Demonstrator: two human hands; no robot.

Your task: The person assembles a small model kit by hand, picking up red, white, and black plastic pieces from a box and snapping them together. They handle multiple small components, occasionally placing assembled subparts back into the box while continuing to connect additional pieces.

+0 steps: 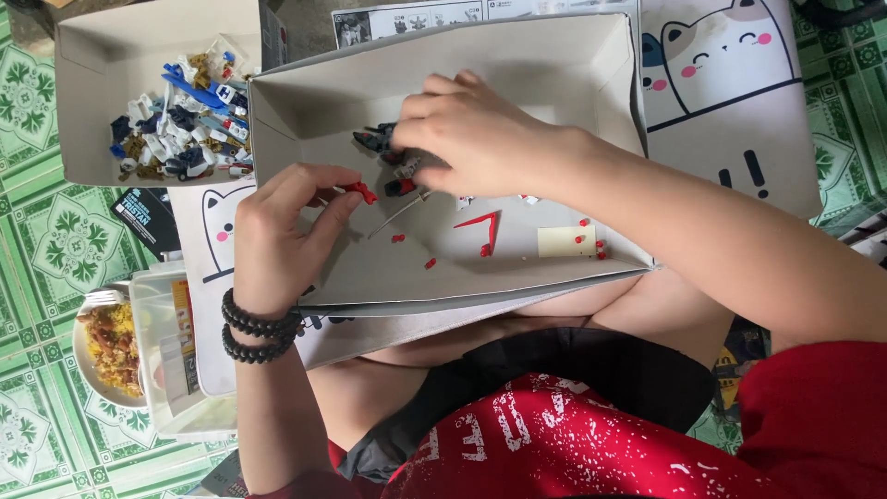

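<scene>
Head view shows, inside the grey box lid (554, 74), the left hand (277, 231) pinching a small red part (362, 191) beside the right hand (480, 139), closed around a dark model piece (377, 140), so alignment should be slow and gentle.

Small red plastic part (361, 191) (pinched) above the grey box tray (554, 111).

Red part (362, 191) — green patterned floor (37, 434)

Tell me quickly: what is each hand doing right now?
Left hand: pinching a small red plastic part between fingertips.
Right hand: closed on a dark plastic model piece inside the cardboard box lid.
</scene>
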